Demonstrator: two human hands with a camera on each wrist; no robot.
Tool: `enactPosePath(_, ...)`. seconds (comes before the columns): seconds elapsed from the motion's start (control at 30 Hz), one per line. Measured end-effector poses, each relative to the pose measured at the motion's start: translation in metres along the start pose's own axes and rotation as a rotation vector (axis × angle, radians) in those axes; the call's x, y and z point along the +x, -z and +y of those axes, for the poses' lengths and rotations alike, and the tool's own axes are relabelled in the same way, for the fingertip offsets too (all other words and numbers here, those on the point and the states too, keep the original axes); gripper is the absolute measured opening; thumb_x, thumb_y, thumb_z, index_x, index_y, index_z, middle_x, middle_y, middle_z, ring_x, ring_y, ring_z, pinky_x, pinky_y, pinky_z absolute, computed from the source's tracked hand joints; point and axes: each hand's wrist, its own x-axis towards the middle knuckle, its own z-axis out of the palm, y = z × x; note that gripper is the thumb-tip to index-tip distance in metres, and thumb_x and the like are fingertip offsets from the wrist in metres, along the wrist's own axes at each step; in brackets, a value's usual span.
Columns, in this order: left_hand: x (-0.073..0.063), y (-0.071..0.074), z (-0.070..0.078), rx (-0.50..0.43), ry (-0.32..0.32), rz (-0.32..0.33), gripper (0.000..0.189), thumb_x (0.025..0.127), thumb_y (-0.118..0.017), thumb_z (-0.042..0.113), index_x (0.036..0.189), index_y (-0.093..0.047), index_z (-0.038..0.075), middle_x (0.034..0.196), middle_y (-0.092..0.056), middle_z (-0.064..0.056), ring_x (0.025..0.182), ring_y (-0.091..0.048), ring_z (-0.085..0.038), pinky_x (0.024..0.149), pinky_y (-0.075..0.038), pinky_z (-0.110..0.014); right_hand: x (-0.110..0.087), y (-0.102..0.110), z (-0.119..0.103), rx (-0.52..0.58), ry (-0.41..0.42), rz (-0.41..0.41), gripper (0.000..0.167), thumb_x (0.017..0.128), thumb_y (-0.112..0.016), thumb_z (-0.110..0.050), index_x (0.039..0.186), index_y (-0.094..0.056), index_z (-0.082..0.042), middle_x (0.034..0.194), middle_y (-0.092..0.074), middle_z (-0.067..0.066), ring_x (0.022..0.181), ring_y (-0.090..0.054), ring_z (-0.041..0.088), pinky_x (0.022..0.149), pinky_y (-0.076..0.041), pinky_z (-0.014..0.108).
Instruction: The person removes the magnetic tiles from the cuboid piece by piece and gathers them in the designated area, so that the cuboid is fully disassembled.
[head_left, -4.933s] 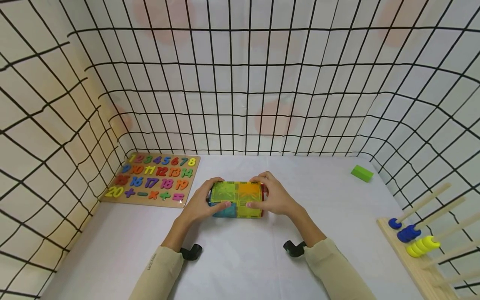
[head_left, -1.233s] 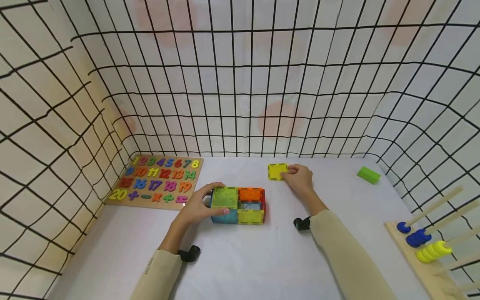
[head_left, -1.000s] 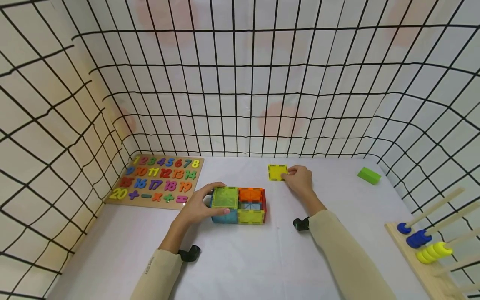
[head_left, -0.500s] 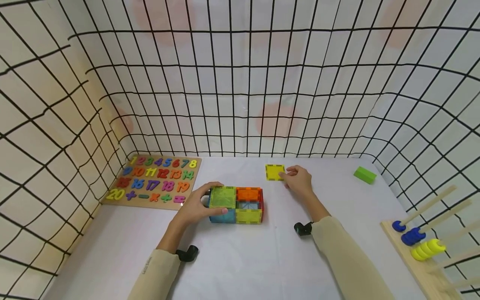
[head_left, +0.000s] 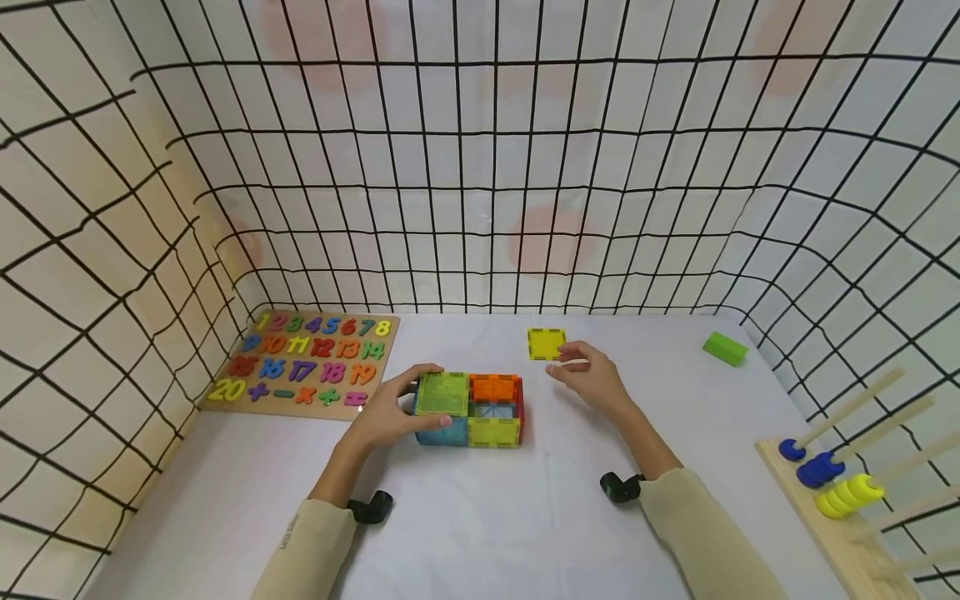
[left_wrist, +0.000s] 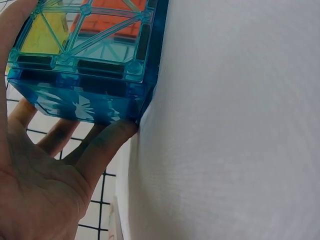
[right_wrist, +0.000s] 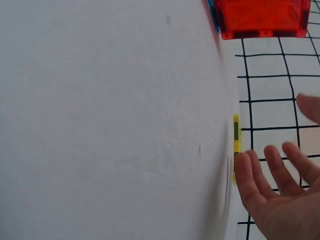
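Head view: the left grip (head_left: 386, 412) clasps the left end of a translucent multicoloured plastic-tile box (head_left: 480, 425), half its top open; farther off, the relaxed right grip (head_left: 595, 381), holding nothing, is just beside a translucent yellow square plastic tile (head_left: 546, 343) on the white-covered bench (head_left: 487, 525). Setting it down seems done; the next move likely calls for withdrawing, and the right thumb, on the tile earlier, is now off it.

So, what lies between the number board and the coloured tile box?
In the head view, the left hand lies between the number board and the coloured tile box, gripping the box.
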Motion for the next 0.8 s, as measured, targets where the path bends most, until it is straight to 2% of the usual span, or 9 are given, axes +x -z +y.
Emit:
enactPosePath(0.13, 0.001, 0.000, -0.001, 0.003, 0.003, -0.001, 0.081, 0.073, -0.089, 0.057, 0.145, -0.054, 0.040, 0.143, -0.061, 0.006, 0.137, -0.052, -0.034, 0.107, -0.047, -0.064, -0.014, -0.002, -0.004, 0.036, 0.080, -0.083, 0.062, 0.093, -0.075, -0.046, 0.141, -0.055, -0.013, 0.140, -0.060, 0.011, 0.127, -0.062, 0.031, 0.098, -0.059, 0.043)
enactPosePath(0.37, 0.001, -0.002, -0.001, 0.000, 0.007, -0.001, 0.083, 0.073, -0.089, 0.058, 0.145, -0.054, 0.039, 0.144, -0.061, 0.006, 0.138, -0.051, -0.035, 0.108, -0.047, -0.065, -0.035, -0.005, -0.014, 0.115, 0.220, -0.212, 0.053, 0.095, -0.075, -0.031, 0.141, -0.055, -0.015, 0.145, -0.055, 0.019, 0.130, -0.059, 0.037, 0.104, -0.056, 0.047)
enactPosePath(0.53, 0.001, -0.001, -0.001, -0.004, 0.003, 0.011, 0.081, 0.073, -0.088, 0.058, 0.144, -0.054, 0.042, 0.144, -0.061, 0.006, 0.137, -0.051, -0.035, 0.107, -0.048, -0.063, -0.044, -0.006, -0.018, 0.143, 0.234, -0.278, 0.055, 0.094, -0.076, -0.021, 0.144, -0.053, -0.019, 0.151, -0.051, 0.018, 0.133, -0.057, 0.039, 0.108, -0.052, 0.049)
enactPosePath(0.7, 0.001, -0.001, -0.001, -0.004, 0.005, 0.014, 0.082, 0.073, -0.088, 0.057, 0.145, -0.054, 0.040, 0.144, -0.061, 0.006, 0.139, -0.050, -0.036, 0.108, -0.046, -0.066, -0.051, -0.008, -0.017, 0.145, 0.256, -0.330, 0.064, 0.093, -0.077, -0.019, 0.150, -0.047, -0.015, 0.155, -0.048, 0.015, 0.135, -0.055, 0.040, 0.111, -0.049, 0.054)
enactPosePath(0.8, 0.000, -0.001, -0.001, -0.006, 0.011, 0.011, 0.081, 0.073, -0.088, 0.057, 0.144, -0.054, 0.042, 0.145, -0.061, 0.006, 0.139, -0.049, -0.036, 0.109, -0.044, -0.067, -0.055, -0.010, -0.016, 0.149, 0.286, -0.344, 0.066, 0.092, -0.078, -0.020, 0.150, -0.047, -0.017, 0.156, -0.048, 0.011, 0.137, -0.053, 0.039, 0.112, -0.046, 0.058)
